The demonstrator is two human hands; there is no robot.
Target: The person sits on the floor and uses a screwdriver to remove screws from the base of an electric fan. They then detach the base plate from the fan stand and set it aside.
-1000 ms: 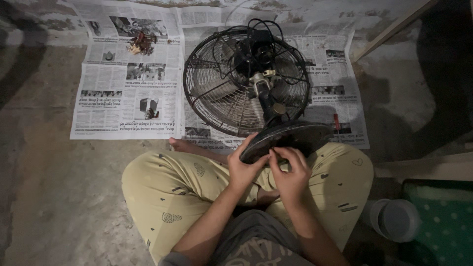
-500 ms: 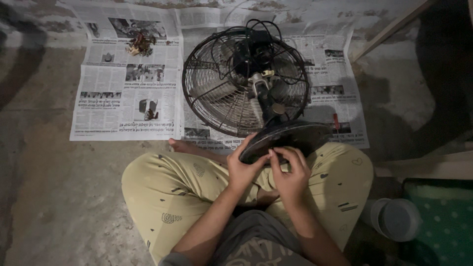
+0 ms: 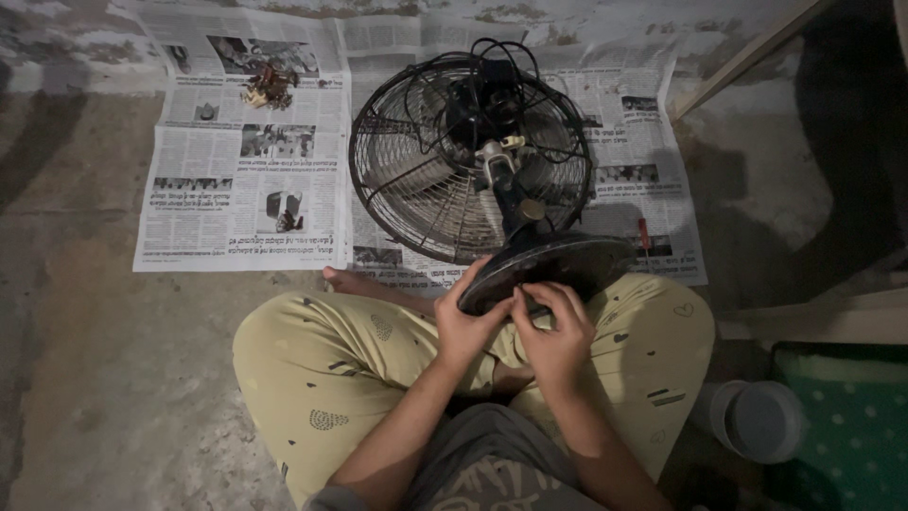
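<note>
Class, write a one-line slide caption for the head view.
Both hands, left hand and right hand, grip a fan's round base over newspaper.

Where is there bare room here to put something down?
Bare floor lies left of the knee, below the newspaper. The paper is mostly free between the small parts and the fan. It is crowded at the fan base, where the left hand and right hand meet.

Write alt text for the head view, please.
A seated person's left hand and right hand grip the round base of a table fan lying on newspaper, its base toward the lap.
</note>
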